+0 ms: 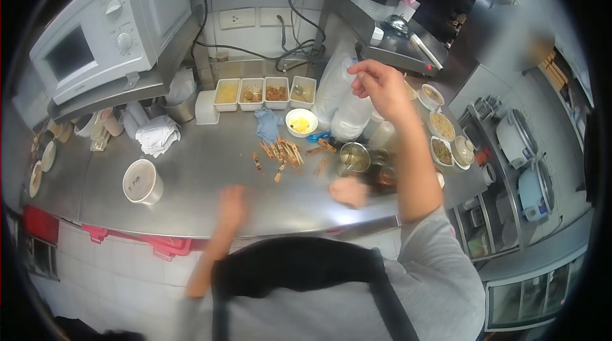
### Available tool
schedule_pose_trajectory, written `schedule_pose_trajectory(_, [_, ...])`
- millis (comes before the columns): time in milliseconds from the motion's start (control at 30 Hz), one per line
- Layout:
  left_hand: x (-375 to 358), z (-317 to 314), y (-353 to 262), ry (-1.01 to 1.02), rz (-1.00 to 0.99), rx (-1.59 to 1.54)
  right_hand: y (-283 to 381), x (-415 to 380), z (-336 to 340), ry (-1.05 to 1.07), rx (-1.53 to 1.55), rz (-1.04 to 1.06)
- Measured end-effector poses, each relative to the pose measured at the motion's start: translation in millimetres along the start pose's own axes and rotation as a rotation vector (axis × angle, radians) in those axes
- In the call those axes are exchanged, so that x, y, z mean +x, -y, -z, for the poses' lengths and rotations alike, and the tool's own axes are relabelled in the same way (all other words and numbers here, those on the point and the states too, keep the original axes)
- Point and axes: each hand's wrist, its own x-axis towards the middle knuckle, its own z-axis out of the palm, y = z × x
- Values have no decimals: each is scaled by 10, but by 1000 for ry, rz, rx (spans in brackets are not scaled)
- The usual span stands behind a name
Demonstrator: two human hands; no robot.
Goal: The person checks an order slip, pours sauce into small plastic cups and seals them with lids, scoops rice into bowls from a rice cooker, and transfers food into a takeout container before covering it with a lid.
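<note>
My right hand (377, 86) is raised over the back right of the steel counter (191, 169), fingers curled with the index finger partly out. I cannot tell what, if anything, it pinches. Below it, a tan, rounded, motion-blurred shape (348, 192) appears near the front edge. My left hand (233, 207) is low over the front edge, its fingers smeared by motion. Between the hands and the wall lie several wooden clothespins (284, 153) with dark marks. Behind them are a white bowl (301, 123) with yellow food and a blue cloth (268, 125).
A white lidded tub (142, 181) stands at left, near folded white cloths (157, 135). Four-sided white food containers (226, 94) line the back. Clear plastic bags (338, 95), a metal pot (354, 157) and dishes of food (441, 125) occupy the right. A microwave (108, 29) sits above left.
</note>
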Motion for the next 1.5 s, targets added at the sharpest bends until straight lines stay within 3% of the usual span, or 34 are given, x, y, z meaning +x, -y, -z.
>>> schedule_pose_trajectory(67, [37, 157, 181, 103, 125, -59, -156, 52, 34, 125, -275, 44])
schedule_pose_trajectory(100, [65, 250, 198, 154, 193, -91, -208, 49, -2, 54, -515, 157])
schedule_pose_trajectory(200, [53, 607, -28, -99, 60, 8, -506, 146, 108, -339, -705, 252])
schedule_pose_trajectory(233, [41, 630, -28, -113, 67, -15, -505, 103, 188, -321, -591, 132])
schedule_pose_trajectory(367, [-65, 696, -103, -194, 92, -102, -976, 79, 206, -241, -653, 207])
schedule_pose_trajectory(467, [-168, 769, -165, -227, 109, -118, -928, 119, 298, -576, -439, 302])
schedule_pose_trajectory(533, [-257, 811, -173, -221, 124, -121, -754, 43, 283, -654, -226, 273])
schedule_pose_trajectory(600, [-312, 845, -205, -214, 151, -131, -804, -44, 232, -516, -501, 118])
schedule_pose_trajectory(700, [-382, 879, -291, -204, 174, -135, -1226, 96, 278, -459, -684, 352])
schedule_pose_trajectory(733, [-387, 909, -304, -210, 174, -129, -1017, 88, 265, -611, -460, 447])
schedule_pose_trajectory(800, [-424, 954, -355, -210, 169, -127, -633, -16, 262, -691, -4, 417])
schedule_pose_trajectory(867, [-414, 1008, -409, -254, 143, -182, -420, -66, 249, -712, 150, 796])
schedule_pose_trajectory(900, [-388, 1031, -449, -275, 123, -213, -190, -140, 200, -713, 159, 882])
schedule_pose_trajectory(1000, [-295, 1124, -575, -395, -12, -298, 236, -455, -67, -306, 952, 619])
schedule_pose_trajectory(1167, [-258, 1244, -653, -656, -215, -314, 28, -610, -779, 304, 1656, -149])
schedule_pose_trajectory(1267, [-318, 1397, -689, -646, -266, -208, -213, -645, -1133, 428, 1807, -435])
schedule_pose_trajectory(1367, [-376, 1487, -692, -596, -222, -63, -229, -732, -1374, 323, 1614, -608])
schedule_pose_trajectory(1467, [-271, 1457, -691, -568, -85, -29, -75, -943, -1536, 323, 1541, -734])
schedule_pose_trajectory(1500, [-210, 1432, -687, -562, -35, -39, -69, -1085, -1525, 426, 1537, -672])
